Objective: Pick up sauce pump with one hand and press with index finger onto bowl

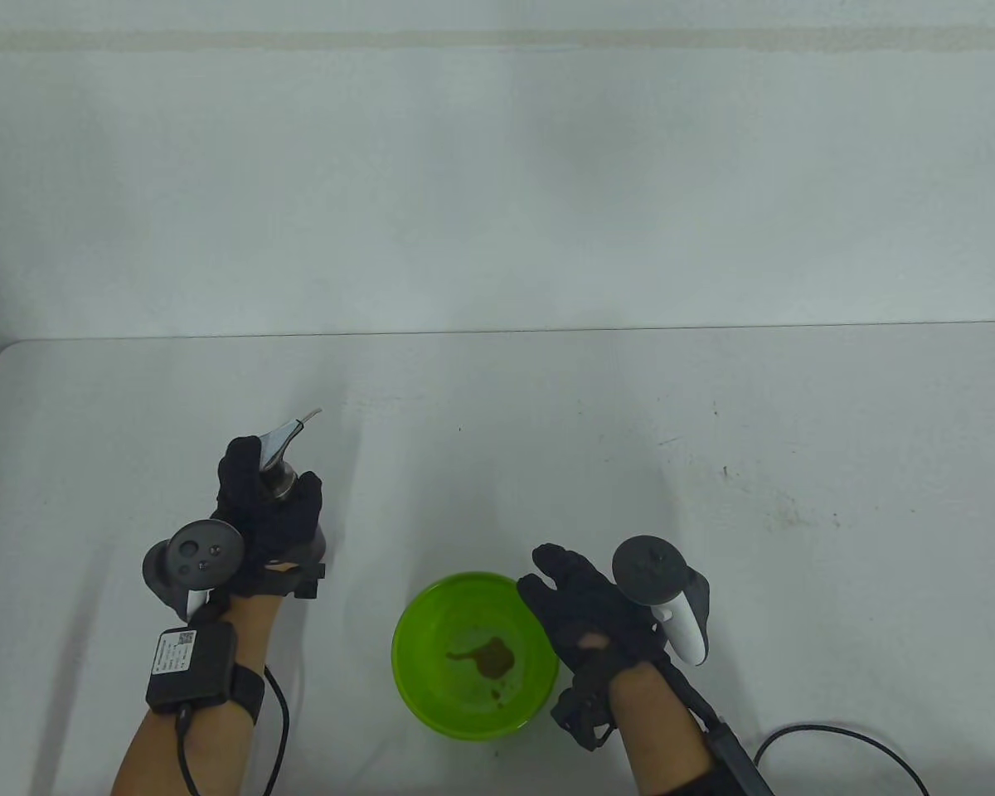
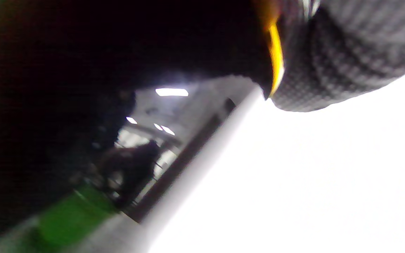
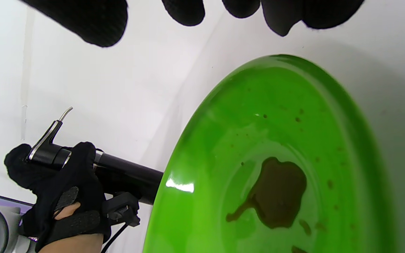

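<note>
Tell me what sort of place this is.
Probably a lab data-recording bench, not a kitchen: a bare white table against a plain wall, both hands gloved with trackers, left hand gripping a pump beside a sauce-stained green bowl.

White table [image 1: 547, 431], scuffed, speckled; green bowl [image 1: 431, 696] with brown sauce puddle rests near front edge.

left hand [image 1: 269, 506]: fingers curled in a grip | right hand [image 1: 584, 609]: fingers spread, holding nothing
</note>
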Available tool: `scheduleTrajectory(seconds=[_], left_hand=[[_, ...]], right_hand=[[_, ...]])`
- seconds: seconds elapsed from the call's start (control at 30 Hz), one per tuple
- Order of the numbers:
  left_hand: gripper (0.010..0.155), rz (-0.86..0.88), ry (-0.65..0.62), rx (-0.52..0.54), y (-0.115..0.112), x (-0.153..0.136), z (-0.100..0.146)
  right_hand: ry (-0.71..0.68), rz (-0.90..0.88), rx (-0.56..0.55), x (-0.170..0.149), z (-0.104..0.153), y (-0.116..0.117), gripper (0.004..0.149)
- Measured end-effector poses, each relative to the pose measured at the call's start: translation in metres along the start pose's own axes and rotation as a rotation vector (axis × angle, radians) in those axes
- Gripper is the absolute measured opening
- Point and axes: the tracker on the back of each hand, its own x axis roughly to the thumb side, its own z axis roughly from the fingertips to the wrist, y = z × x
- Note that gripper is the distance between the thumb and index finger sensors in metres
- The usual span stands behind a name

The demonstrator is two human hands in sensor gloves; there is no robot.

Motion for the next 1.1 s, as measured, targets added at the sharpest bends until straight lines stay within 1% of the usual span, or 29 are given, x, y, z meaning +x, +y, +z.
scheduleTrajectory(seconds=[0.13,0.23,0.3,0.33,0.37,0.43,0.5,0.53,0.57,0.63,0.7,0.77,0.83,0.93,1.0,1.07,1.1], left_hand=[[0.112,0.005,0.010,-0.018,-0.001,-0.001,0.003],[0.118,-0.008,0.005,-0.079,0.002,0.001,0.005],[0.119,-0.013,0.006,-0.088,0.008,0.006,0.003],[0.118,-0.019,0.000,-0.059,0.013,0.009,0.003],[0.117,-0.004,-0.004,-0.071,0.017,0.014,0.001],[0.115,0.007,-0.020,-0.071,0.027,0.023,-0.001],[0.113,0.032,-0.015,-0.035,0.039,0.035,0.004],[0.112,0.050,-0.018,-0.043,0.042,0.040,0.006],[0.111,0.049,-0.037,-0.063,0.046,0.047,0.008],[0.109,0.028,-0.092,-0.058,0.055,0.061,0.009],[0.107,0.068,-0.114,-0.053,0.063,0.075,0.009],[0.102,0.142,-0.121,-0.076,0.068,0.092,0.009],[0.097,0.240,-0.066,-0.105,0.069,0.108,0.012],[0.094,0.400,-0.072,-0.229,0.058,0.127,0.020],[0.093,0.473,-0.065,-0.361,0.046,0.136,0.027],[0.093,0.597,-0.056,-0.551,0.026,0.142,0.036],[0.095,0.656,-0.044,-0.619,0.017,0.143,0.041]], right_hand=[[0.002,0.000,-0.002,-0.001,0.000,0.000,0.068],[0.006,-0.005,-0.002,-0.001,0.000,-0.001,0.068],[0.007,-0.007,-0.003,-0.001,0.000,-0.001,0.068],[0.006,-0.006,-0.004,-0.001,0.000,-0.001,0.068],[0.005,-0.006,-0.005,-0.001,-0.001,-0.001,0.068],[0.002,-0.005,-0.006,-0.001,-0.001,-0.001,0.068],[0.000,-0.003,-0.004,-0.001,-0.001,-0.001,0.068],[-0.001,-0.004,-0.004,-0.001,-0.001,-0.001,0.068],[-0.007,-0.006,-0.010,-0.001,-0.001,-0.001,0.068],[-0.013,0.004,-0.024,0.000,0.000,-0.002,0.068],[-0.019,0.003,-0.035,0.000,0.000,-0.003,0.068],[-0.022,0.001,-0.041,0.000,0.001,-0.003,0.068],[-0.006,0.005,-0.050,0.000,0.001,-0.004,0.068],[-0.014,-0.004,-0.065,0.001,0.002,-0.005,0.068],[-0.030,-0.004,-0.081,0.002,0.004,-0.007,0.068],[-0.056,0.004,-0.082,0.004,0.005,-0.008,0.068],[-0.073,0.002,-0.077,0.004,0.005,-0.008,0.069]])
